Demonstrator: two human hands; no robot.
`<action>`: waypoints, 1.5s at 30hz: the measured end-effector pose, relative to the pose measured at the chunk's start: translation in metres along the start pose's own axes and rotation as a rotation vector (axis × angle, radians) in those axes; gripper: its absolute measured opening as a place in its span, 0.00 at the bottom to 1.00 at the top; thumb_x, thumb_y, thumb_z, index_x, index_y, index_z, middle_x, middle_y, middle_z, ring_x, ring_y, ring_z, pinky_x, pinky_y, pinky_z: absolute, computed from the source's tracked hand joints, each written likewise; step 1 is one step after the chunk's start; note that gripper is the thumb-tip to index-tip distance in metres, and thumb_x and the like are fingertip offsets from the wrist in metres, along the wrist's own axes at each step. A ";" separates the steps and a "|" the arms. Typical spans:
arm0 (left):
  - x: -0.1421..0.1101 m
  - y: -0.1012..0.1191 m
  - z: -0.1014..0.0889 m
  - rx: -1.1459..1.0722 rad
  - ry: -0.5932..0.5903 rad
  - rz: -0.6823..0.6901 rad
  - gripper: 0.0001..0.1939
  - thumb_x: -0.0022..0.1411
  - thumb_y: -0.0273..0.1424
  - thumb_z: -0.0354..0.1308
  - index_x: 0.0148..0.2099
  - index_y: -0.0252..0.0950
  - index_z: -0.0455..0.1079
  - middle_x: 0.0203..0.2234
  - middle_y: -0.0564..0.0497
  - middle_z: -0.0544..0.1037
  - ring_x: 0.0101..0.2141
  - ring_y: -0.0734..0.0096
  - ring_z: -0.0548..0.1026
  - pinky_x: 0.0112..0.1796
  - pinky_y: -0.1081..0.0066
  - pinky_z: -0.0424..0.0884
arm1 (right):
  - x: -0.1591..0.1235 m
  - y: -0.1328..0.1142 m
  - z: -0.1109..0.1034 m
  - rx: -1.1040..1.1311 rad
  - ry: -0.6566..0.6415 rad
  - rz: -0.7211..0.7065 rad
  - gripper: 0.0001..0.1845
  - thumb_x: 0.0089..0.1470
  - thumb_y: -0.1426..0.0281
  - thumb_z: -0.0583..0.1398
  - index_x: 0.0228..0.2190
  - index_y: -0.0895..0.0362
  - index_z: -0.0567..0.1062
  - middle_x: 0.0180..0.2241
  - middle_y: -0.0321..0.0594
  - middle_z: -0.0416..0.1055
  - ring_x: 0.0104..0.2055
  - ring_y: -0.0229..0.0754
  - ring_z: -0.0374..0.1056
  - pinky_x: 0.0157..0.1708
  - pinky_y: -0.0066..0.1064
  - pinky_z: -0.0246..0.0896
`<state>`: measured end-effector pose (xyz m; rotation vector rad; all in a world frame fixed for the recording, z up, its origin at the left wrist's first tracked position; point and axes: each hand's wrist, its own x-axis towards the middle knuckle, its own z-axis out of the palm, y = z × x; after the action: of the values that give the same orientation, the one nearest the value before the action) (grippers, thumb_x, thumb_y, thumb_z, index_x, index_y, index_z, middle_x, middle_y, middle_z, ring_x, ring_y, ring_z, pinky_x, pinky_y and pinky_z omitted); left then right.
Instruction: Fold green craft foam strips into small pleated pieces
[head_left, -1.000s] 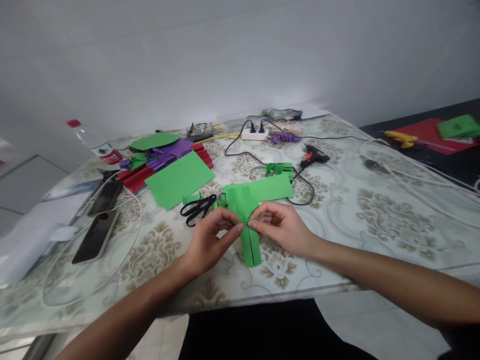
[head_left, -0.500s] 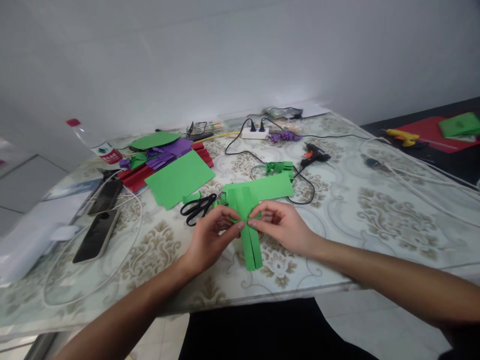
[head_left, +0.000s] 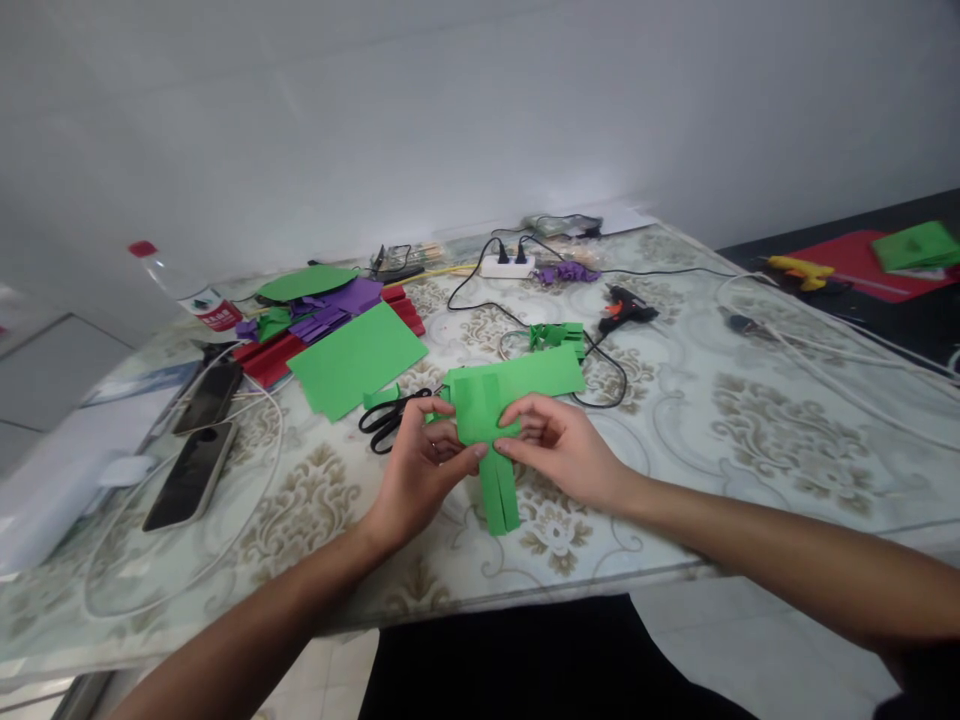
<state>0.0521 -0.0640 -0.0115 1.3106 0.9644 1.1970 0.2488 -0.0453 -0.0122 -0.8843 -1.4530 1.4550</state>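
Observation:
Between my two hands is a folded strip of green paper (head_left: 498, 490), held upright above the table with a lengthwise slit down its lower part. My left hand (head_left: 424, 470) pinches its left edge, thumb across the front. From the right, my right hand (head_left: 562, 450) pinches the other edge between thumb and fingers. Behind the strip lies a flat green paper piece (head_left: 544, 374). Black scissors (head_left: 384, 420) rest just past my left hand, partly hidden by it. A larger green sheet (head_left: 360, 358) lies farther back on the left.
Purple and red paper pieces (head_left: 334, 305) are heaped at the back left near a bottle (head_left: 210, 306). Two phones (head_left: 191, 475) and a white cable lie left. A black glue gun (head_left: 626, 308) and a power strip (head_left: 508, 266) with cords sit behind; a yellow glue gun (head_left: 802, 270) is far right.
The fingers of my left hand have shifted up and left along the strip's edge, its thumb still at the middle. The slit in the lower part looks narrower.

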 end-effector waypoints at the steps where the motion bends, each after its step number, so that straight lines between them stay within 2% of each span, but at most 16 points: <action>1: 0.000 0.000 0.000 0.003 0.002 -0.002 0.24 0.58 0.27 0.68 0.47 0.40 0.55 0.25 0.58 0.79 0.26 0.76 0.78 0.29 0.77 0.76 | 0.000 0.001 0.000 0.028 0.006 0.009 0.19 0.49 0.64 0.70 0.38 0.54 0.69 0.21 0.27 0.64 0.23 0.32 0.60 0.24 0.25 0.54; 4: -0.001 -0.001 0.000 0.002 0.009 -0.014 0.24 0.58 0.28 0.68 0.48 0.40 0.56 0.26 0.58 0.79 0.26 0.76 0.77 0.30 0.76 0.75 | -0.001 0.003 0.000 0.094 0.021 0.045 0.25 0.50 0.66 0.70 0.41 0.51 0.61 0.20 0.24 0.66 0.23 0.33 0.62 0.24 0.24 0.56; 8: 0.002 -0.003 0.000 -0.028 0.009 -0.060 0.26 0.56 0.31 0.69 0.49 0.40 0.56 0.27 0.56 0.80 0.26 0.74 0.77 0.30 0.74 0.75 | -0.001 0.004 0.001 0.123 0.031 0.062 0.28 0.48 0.66 0.71 0.43 0.50 0.60 0.22 0.25 0.70 0.24 0.35 0.66 0.26 0.25 0.59; 11: 0.006 -0.001 0.000 -0.038 -0.064 -0.137 0.22 0.56 0.33 0.69 0.47 0.36 0.63 0.29 0.52 0.80 0.27 0.73 0.76 0.30 0.74 0.74 | 0.000 0.004 0.001 0.131 0.036 0.076 0.33 0.47 0.66 0.71 0.48 0.51 0.59 0.25 0.28 0.73 0.26 0.36 0.69 0.28 0.27 0.62; 14: 0.008 0.000 0.000 0.028 -0.172 -0.178 0.15 0.57 0.38 0.68 0.40 0.32 0.71 0.28 0.51 0.78 0.27 0.73 0.74 0.30 0.74 0.73 | 0.000 0.005 0.002 0.127 0.040 0.086 0.36 0.46 0.65 0.72 0.50 0.52 0.60 0.25 0.29 0.73 0.26 0.37 0.69 0.28 0.27 0.61; 17: 0.007 0.000 -0.001 0.126 -0.188 -0.128 0.15 0.59 0.40 0.66 0.37 0.32 0.75 0.26 0.52 0.76 0.25 0.73 0.72 0.29 0.73 0.71 | 0.001 0.006 0.001 0.122 0.020 0.111 0.35 0.45 0.64 0.73 0.49 0.53 0.61 0.26 0.30 0.74 0.26 0.37 0.69 0.28 0.27 0.62; 22: 0.004 -0.004 -0.004 0.247 -0.178 -0.021 0.11 0.63 0.38 0.63 0.41 0.34 0.76 0.30 0.50 0.78 0.29 0.71 0.72 0.30 0.73 0.70 | 0.002 0.006 0.000 0.126 -0.052 0.169 0.35 0.43 0.63 0.73 0.47 0.55 0.63 0.32 0.36 0.78 0.32 0.40 0.74 0.34 0.32 0.67; 28: 0.003 -0.010 -0.008 0.321 -0.201 -0.019 0.12 0.65 0.38 0.61 0.42 0.33 0.74 0.30 0.49 0.77 0.29 0.71 0.73 0.30 0.72 0.70 | 0.003 0.004 0.000 0.126 -0.135 0.125 0.21 0.47 0.62 0.71 0.39 0.58 0.72 0.37 0.42 0.79 0.37 0.43 0.76 0.39 0.35 0.70; 30: 0.003 -0.009 -0.009 0.382 -0.169 0.064 0.09 0.64 0.36 0.62 0.40 0.34 0.74 0.30 0.50 0.77 0.30 0.71 0.73 0.31 0.72 0.70 | 0.003 0.002 0.000 0.118 -0.133 0.080 0.18 0.48 0.63 0.70 0.38 0.58 0.75 0.37 0.42 0.79 0.39 0.43 0.76 0.43 0.37 0.70; 34: 0.002 0.002 -0.012 0.525 -0.110 0.405 0.01 0.63 0.28 0.62 0.37 0.37 0.74 0.32 0.49 0.77 0.35 0.68 0.75 0.38 0.69 0.71 | 0.001 -0.001 -0.001 0.012 -0.037 -0.065 0.10 0.48 0.67 0.70 0.32 0.57 0.78 0.37 0.42 0.78 0.40 0.43 0.74 0.46 0.37 0.68; 36: 0.000 0.009 -0.013 0.593 -0.069 0.551 0.05 0.63 0.24 0.60 0.37 0.38 0.75 0.35 0.48 0.77 0.38 0.67 0.75 0.41 0.67 0.71 | 0.002 -0.002 -0.001 0.017 0.020 -0.091 0.11 0.48 0.67 0.70 0.35 0.56 0.78 0.40 0.42 0.78 0.43 0.43 0.73 0.47 0.36 0.67; 39: -0.002 0.015 -0.015 0.696 0.021 0.669 0.09 0.61 0.20 0.60 0.37 0.40 0.76 0.34 0.50 0.74 0.37 0.68 0.74 0.39 0.68 0.71 | 0.005 0.000 -0.001 0.149 0.052 0.065 0.15 0.48 0.63 0.70 0.37 0.56 0.79 0.38 0.41 0.77 0.42 0.42 0.72 0.45 0.33 0.67; 42: -0.004 0.014 -0.018 0.760 0.036 0.700 0.10 0.61 0.20 0.61 0.35 0.42 0.78 0.32 0.50 0.71 0.35 0.69 0.73 0.35 0.70 0.70 | 0.007 0.003 0.000 0.331 -0.024 0.354 0.19 0.50 0.55 0.68 0.31 0.60 0.79 0.28 0.39 0.74 0.30 0.37 0.69 0.31 0.27 0.64; 43: -0.004 0.013 -0.019 0.776 0.018 0.702 0.10 0.61 0.20 0.61 0.35 0.42 0.78 0.32 0.50 0.71 0.34 0.69 0.72 0.35 0.70 0.70 | 0.007 0.003 0.000 0.367 -0.065 0.399 0.21 0.50 0.53 0.68 0.30 0.60 0.79 0.26 0.38 0.72 0.27 0.36 0.67 0.28 0.27 0.62; 45: -0.004 0.010 -0.020 0.801 -0.024 0.711 0.11 0.61 0.20 0.61 0.35 0.42 0.78 0.32 0.50 0.71 0.34 0.70 0.72 0.35 0.70 0.70 | 0.005 0.001 0.001 0.334 -0.146 0.371 0.22 0.49 0.52 0.69 0.28 0.60 0.78 0.23 0.35 0.70 0.25 0.34 0.64 0.26 0.26 0.59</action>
<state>0.0314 -0.0654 -0.0036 2.4437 1.0358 1.3473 0.2459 -0.0412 -0.0130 -0.8794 -1.1351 2.0054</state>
